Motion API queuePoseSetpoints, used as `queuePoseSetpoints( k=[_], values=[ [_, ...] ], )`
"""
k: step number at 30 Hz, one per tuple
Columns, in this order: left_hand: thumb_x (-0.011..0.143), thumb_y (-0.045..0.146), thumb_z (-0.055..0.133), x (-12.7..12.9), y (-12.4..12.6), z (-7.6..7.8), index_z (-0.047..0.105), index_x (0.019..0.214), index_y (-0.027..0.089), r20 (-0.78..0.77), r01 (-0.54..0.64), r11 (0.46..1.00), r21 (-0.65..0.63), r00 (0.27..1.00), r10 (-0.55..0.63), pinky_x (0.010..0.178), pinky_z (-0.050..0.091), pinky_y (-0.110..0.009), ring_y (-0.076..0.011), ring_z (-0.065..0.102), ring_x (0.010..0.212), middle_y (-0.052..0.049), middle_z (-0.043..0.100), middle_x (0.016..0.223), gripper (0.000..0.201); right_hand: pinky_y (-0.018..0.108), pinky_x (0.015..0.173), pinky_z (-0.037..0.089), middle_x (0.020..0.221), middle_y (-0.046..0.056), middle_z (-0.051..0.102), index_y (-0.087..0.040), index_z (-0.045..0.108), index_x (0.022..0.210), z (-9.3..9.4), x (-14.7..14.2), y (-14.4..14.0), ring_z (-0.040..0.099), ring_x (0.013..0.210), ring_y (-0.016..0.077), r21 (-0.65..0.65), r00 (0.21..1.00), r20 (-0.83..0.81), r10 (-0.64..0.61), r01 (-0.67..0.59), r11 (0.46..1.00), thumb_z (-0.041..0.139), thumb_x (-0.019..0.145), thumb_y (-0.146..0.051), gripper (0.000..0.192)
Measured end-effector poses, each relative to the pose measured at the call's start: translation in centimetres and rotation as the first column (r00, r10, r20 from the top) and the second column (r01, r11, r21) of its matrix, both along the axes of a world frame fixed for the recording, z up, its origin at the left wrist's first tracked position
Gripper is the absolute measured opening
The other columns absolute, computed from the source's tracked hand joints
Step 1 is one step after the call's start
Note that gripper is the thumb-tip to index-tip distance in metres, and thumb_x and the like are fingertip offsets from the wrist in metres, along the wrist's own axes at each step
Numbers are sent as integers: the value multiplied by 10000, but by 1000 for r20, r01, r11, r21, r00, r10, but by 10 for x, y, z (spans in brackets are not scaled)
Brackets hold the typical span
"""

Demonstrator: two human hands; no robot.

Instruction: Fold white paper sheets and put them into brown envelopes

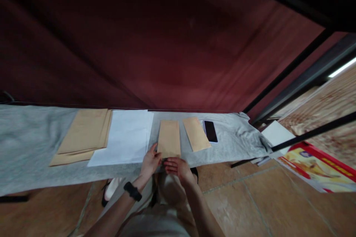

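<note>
A narrow brown envelope (169, 138) lies flat on the grey cloth (25, 144) in front of me. My left hand (150, 162) rests at its near left corner, thumb touching the edge. Fingers of my right hand (178, 166) press on its near edge from the right. A black watch sits on my left wrist. A second brown envelope (196, 133) lies just to the right, apart from both hands.
A stack of white paper (125, 137) and a pile of larger brown envelopes (82, 135) lie to the left. A dark phone (210, 131) rests at the right. Printed posters (314, 163) lean on the tiled floor at the right; a red curtain hangs behind.
</note>
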State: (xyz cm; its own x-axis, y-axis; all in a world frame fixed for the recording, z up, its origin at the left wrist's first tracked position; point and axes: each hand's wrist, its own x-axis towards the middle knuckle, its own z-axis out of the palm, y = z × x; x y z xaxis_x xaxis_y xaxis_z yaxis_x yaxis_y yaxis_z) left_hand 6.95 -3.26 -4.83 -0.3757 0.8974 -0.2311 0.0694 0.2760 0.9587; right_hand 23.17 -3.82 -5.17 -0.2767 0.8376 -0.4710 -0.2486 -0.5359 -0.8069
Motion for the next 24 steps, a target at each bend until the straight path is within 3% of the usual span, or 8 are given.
queuePoseSetpoints(
  k=[3,5,8,10,13,17,21,24],
  values=[
    [767,222,634,2,-6,3,507,1447,144,-152,18,999,-46,988,-25,549,430,-263,-147,582,494,55,617,594,696,396,813,600,1001,158,774,-121,717,1054,1,15,-6,742,858,238,396,929,351,-117,-34,918,459,980,-414,397],
    [771,217,643,5,-7,4,486,1466,142,-163,19,999,-43,986,-26,529,424,-262,-147,579,486,56,617,594,716,422,983,550,1161,147,749,-151,705,1176,4,21,-7,701,1084,243,643,806,538,-245,-205,738,417,1010,-354,390],
    [751,273,685,8,-3,3,421,1499,137,15,-11,999,-40,1000,12,468,421,-255,-145,558,442,76,605,580,804,460,1179,395,1386,108,652,-186,622,1363,7,27,-4,565,1331,225,695,643,706,-298,-550,463,417,1023,-261,404],
    [737,319,709,10,0,1,389,1512,137,155,-48,997,-64,986,57,456,440,-255,-148,569,448,72,617,598,857,471,1221,335,1452,97,604,-186,574,1422,7,30,0,515,1386,216,645,563,764,-315,-668,371,431,1026,-236,424],
    [719,368,740,12,4,0,422,1492,141,213,-56,994,-95,974,75,476,473,-261,-156,601,489,48,640,636,866,480,1221,334,1480,110,578,-164,548,1446,2,36,8,499,1402,220,595,481,798,-362,-721,355,444,1026,-222,437],
    [732,417,722,7,0,1,419,1497,114,126,68,991,-112,991,-54,441,438,-269,-172,566,441,51,612,575,877,457,1203,363,1469,113,588,-169,554,1442,-5,41,17,534,1371,214,587,449,800,-398,-724,363,463,1017,-203,436],
    [792,444,687,-12,-1,3,652,1272,196,-214,112,990,-87,968,-129,556,506,-309,-218,642,554,10,639,616,542,433,1180,395,1422,98,631,-194,597,1395,-10,34,19,567,1333,201,642,459,758,-463,-651,405,462,1012,-180,407],
    [897,419,568,-23,22,8,732,1080,232,-487,192,978,79,863,-130,867,549,-357,-252,712,913,-76,739,943,309,441,1168,403,1382,96,659,-202,615,1367,-12,26,18,585,1311,206,689,480,718,-504,-588,423,444,1010,-158,398]
  ],
)
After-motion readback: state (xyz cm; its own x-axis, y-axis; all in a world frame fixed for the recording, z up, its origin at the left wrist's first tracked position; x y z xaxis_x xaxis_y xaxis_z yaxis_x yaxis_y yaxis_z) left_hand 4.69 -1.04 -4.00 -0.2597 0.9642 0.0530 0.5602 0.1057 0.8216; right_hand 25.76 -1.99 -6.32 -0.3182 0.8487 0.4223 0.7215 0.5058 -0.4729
